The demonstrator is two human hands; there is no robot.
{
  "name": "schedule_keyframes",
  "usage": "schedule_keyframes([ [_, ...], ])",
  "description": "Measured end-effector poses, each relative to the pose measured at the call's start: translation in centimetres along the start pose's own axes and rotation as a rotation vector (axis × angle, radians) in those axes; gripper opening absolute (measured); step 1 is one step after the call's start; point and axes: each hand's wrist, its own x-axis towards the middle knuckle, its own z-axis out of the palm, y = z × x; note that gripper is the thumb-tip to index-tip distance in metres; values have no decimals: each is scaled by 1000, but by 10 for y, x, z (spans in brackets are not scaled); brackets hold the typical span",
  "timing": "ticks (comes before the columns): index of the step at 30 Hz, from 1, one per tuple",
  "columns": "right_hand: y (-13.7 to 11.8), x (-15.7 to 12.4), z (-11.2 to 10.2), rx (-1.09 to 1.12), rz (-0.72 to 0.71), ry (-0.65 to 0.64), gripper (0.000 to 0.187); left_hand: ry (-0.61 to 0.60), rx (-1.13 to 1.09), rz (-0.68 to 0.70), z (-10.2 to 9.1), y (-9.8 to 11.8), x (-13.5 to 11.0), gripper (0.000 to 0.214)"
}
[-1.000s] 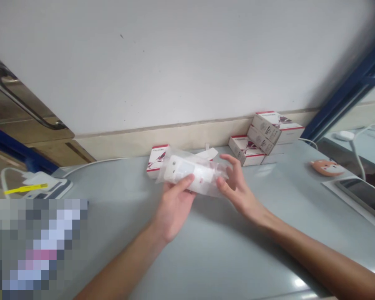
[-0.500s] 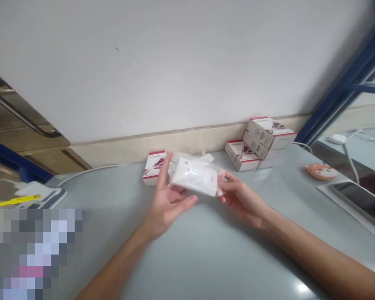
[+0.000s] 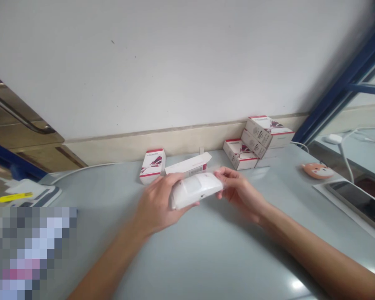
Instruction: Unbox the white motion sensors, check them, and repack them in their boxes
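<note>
A white plastic device in a clear bag is held up over the table; its rounded casing has the look of a motion sensor. My left hand is closed around its left end, the thumb beneath. On the other side, my right hand pinches the end of the clear bag between thumb and fingers. Just behind the device lies an open white carton with a raised flap. Left of that carton stands a closed white and red box.
Several white and red boxes are stacked against the wall at the back right. An orange animal-faced object and a dark phone lie on the right. A white power strip with cables is at the left.
My left hand has closed around the device, which was resting against its open fingers. The device has turned to show its curved side, uncovering the carton behind it.
</note>
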Motion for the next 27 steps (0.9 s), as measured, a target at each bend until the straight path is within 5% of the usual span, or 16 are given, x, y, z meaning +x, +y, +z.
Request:
schedule_keyframes([
  [7,0,6,-7,-164,-90,-28,40,-166,-160,-380,15,28,-6,37],
  [13,-1,9,-14,-362,-78,-45,43,-445,-707,-761,8,25,4,66],
  [21,-1,4,-4,-259,-73,-68,38,-578,-1234,-633,-2,24,3,78],
  [24,0,2,0,-178,-24,-86,36,-636,-1186,-512,-1,26,-1,87],
  [27,-1,2,0,-102,-46,-23,35,-513,-890,-466,6,25,-3,61],
])
